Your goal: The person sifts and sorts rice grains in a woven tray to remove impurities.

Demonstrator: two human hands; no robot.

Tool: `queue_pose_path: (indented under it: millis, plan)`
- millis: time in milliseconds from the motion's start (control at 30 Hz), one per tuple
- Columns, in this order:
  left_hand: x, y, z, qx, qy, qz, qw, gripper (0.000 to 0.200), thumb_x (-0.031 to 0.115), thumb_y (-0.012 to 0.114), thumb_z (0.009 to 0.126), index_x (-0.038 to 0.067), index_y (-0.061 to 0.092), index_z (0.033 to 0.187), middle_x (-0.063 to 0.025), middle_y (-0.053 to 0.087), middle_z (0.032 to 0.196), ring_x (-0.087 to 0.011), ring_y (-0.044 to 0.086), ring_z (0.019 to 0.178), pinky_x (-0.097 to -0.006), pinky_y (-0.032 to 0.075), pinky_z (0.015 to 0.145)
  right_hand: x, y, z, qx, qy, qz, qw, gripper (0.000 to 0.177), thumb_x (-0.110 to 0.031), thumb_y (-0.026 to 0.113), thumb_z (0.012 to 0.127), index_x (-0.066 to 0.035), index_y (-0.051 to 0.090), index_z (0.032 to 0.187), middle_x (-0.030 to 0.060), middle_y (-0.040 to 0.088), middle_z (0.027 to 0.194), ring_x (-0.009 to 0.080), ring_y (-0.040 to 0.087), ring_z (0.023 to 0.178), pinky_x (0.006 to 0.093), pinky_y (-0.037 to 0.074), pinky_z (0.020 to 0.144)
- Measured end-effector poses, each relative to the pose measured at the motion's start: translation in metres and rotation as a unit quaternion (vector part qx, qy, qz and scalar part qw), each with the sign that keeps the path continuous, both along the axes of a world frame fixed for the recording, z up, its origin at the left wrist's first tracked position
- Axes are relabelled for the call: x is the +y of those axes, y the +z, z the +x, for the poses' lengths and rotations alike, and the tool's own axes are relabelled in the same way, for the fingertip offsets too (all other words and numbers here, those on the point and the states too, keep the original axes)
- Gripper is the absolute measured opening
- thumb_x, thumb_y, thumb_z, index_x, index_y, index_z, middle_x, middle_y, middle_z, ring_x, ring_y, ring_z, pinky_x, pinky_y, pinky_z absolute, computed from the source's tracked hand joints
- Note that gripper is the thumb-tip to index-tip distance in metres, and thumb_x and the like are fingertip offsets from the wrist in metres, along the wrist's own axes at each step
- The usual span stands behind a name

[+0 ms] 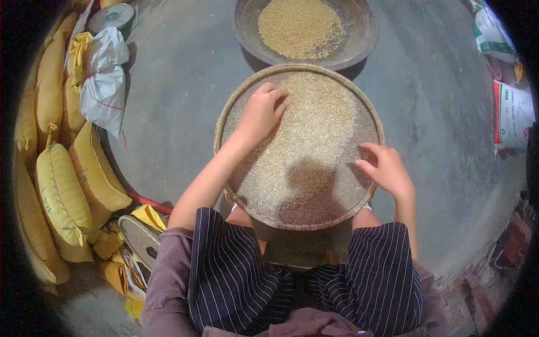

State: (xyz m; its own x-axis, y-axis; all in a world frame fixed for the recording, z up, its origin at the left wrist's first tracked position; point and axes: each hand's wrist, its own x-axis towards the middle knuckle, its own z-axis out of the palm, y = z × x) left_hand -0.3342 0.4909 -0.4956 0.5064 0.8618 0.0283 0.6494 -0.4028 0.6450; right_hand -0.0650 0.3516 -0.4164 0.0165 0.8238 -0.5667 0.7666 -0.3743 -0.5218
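A round woven winnowing tray [236, 182] rests across my knees, its bamboo rim tilting nowhere visibly. Pale husked grain [314, 121] is spread over its middle and far part, and a shadow falls on the near part. Over the tray's left side, my left hand [263, 110] is at the grain's edge with its fingers curled together; whatever they may pinch is too small to make out. My right hand [389, 170] reaches over the right rim, thumb and forefinger apart, with nothing seen between them.
Beyond the tray, a wide metal basin [247, 33] holds a heap of golden grain [300, 28]. Stuffed yellow sacks [63, 188] and a tied white sack [104, 92] line the left. A second round tray [135, 238] leans by my left side. Printed bags [514, 115] lie at right.
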Motion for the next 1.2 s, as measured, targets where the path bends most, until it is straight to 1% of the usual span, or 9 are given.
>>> queue_pose_path:
  millis: [67,167,533,833,967,1033,1100,1167,1200]
  plan:
    - [0.001,-0.003,-0.002,-0.004,-0.006,0.004,1.000,0.022,0.007,0.071,0.077,0.001,0.068,0.097,-0.0142,0.065,0.097,-0.0307,0.063,0.090,-0.0374,0.051,0.080,0.000,-0.002,-0.003,0.022,-0.001,-0.030,0.999,0.043,-0.027,0.071,0.080,-0.001,0.063,0.112,0.0195,0.066,0.103,0.0351,0.063,0.094,0.0408,0.050,0.083]
    - [0.000,-0.003,-0.004,-0.007,-0.018,0.008,1.000,0.017,0.006,0.070,0.078,0.001,0.069,0.094,-0.0140,0.066,0.094,-0.0301,0.064,0.087,-0.0370,0.051,0.079,0.002,-0.004,-0.006,-0.025,0.060,0.040,0.997,0.040,-0.022,0.071,0.080,0.000,0.062,0.113,0.0186,0.068,0.095,0.0294,0.066,0.083,0.0378,0.052,0.075]
    - [0.005,-0.001,-0.008,-0.019,-0.029,-0.014,0.999,0.018,0.007,0.070,0.077,0.001,0.069,0.094,-0.0142,0.066,0.092,-0.0294,0.064,0.083,-0.0362,0.052,0.076,0.008,-0.008,-0.017,-0.038,0.081,0.026,0.996,0.040,-0.029,0.067,0.082,-0.001,0.062,0.111,0.0200,0.065,0.105,0.0364,0.061,0.100,0.0433,0.049,0.087]
    - [0.007,-0.005,-0.013,-0.005,-0.041,0.015,0.999,0.016,0.008,0.070,0.077,0.000,0.068,0.091,-0.0160,0.066,0.092,-0.0299,0.064,0.086,-0.0368,0.051,0.078,0.006,-0.008,-0.015,-0.050,0.087,0.017,0.995,0.041,-0.024,0.067,0.083,0.001,0.061,0.115,0.0189,0.065,0.109,0.0330,0.063,0.099,0.0397,0.050,0.086]
    - [0.007,0.001,-0.023,-0.012,0.038,-0.132,0.990,0.013,0.007,0.067,0.082,0.000,0.068,0.093,-0.0096,0.068,0.090,-0.0179,0.064,0.081,-0.0306,0.051,0.076,0.010,-0.006,-0.014,-0.061,0.103,0.032,0.992,0.041,-0.024,0.067,0.083,0.001,0.060,0.115,0.0188,0.066,0.106,0.0333,0.064,0.095,0.0394,0.051,0.084]
    - [0.004,0.001,-0.030,-0.037,0.075,-0.199,0.976,0.014,0.006,0.066,0.084,-0.001,0.067,0.095,-0.0072,0.067,0.088,-0.0138,0.064,0.080,-0.0287,0.051,0.075,0.014,-0.006,-0.016,-0.036,0.085,0.049,0.995,0.039,-0.028,0.067,0.082,-0.001,0.062,0.110,0.0203,0.066,0.102,0.0365,0.061,0.099,0.0435,0.049,0.085]
    - [-0.002,0.000,-0.041,-0.233,0.174,-0.409,0.865,0.021,0.010,0.066,0.085,-0.003,0.064,0.101,-0.0054,0.066,0.086,-0.0138,0.063,0.075,-0.0283,0.051,0.073,0.018,-0.005,-0.016,-0.036,0.087,0.049,0.994,0.039,-0.028,0.067,0.082,-0.001,0.062,0.110,0.0202,0.066,0.102,0.0365,0.061,0.098,0.0436,0.049,0.085]
    - [-0.007,-0.003,-0.055,-0.283,0.185,-0.441,0.831,0.020,0.010,0.063,0.087,-0.003,0.060,0.102,-0.0040,0.061,0.086,-0.0137,0.057,0.078,-0.0277,0.048,0.074,0.021,-0.006,-0.016,-0.036,0.091,0.049,0.994,0.039,-0.028,0.067,0.082,-0.001,0.061,0.110,0.0200,0.065,0.102,0.0365,0.061,0.098,0.0437,0.049,0.084]
    - [-0.011,-0.002,-0.062,-0.445,0.157,-0.506,0.722,0.015,0.010,0.060,0.088,-0.002,0.059,0.098,-0.0039,0.058,0.085,-0.0129,0.054,0.078,-0.0268,0.046,0.072,0.022,-0.008,-0.016,-0.064,0.096,0.065,0.991,0.039,-0.028,0.067,0.082,-0.001,0.061,0.110,0.0201,0.065,0.102,0.0366,0.061,0.098,0.0439,0.049,0.084]
